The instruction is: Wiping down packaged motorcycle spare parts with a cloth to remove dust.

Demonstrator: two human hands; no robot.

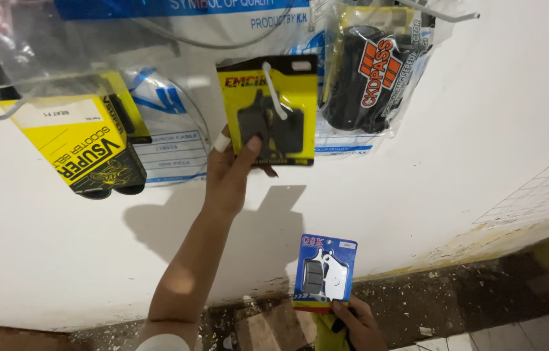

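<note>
Yellow card: the yellow-and-black blister pack with dark brake pads hangs on a white wall hook; it is the landmark for all below.
Left hand: raised from below the yellow card, thumb pressed on its lower front, fingers behind its lower left corner, so it pinches the card.
Right hand: well below the yellow card and to its right, closed on the bottom edge of a blue blister pack, held upright.
Surface: white painted wall behind the card, the card's shadow just under it.
Room: far below, a rough dirty floor strip with rubble.
Count, blister packs: two, one yellow, one blue.
Count, others: one yellow-and-black belt box to the left; one black roller in a clear bag to the right; one bagged cable pack between box and card.
</note>
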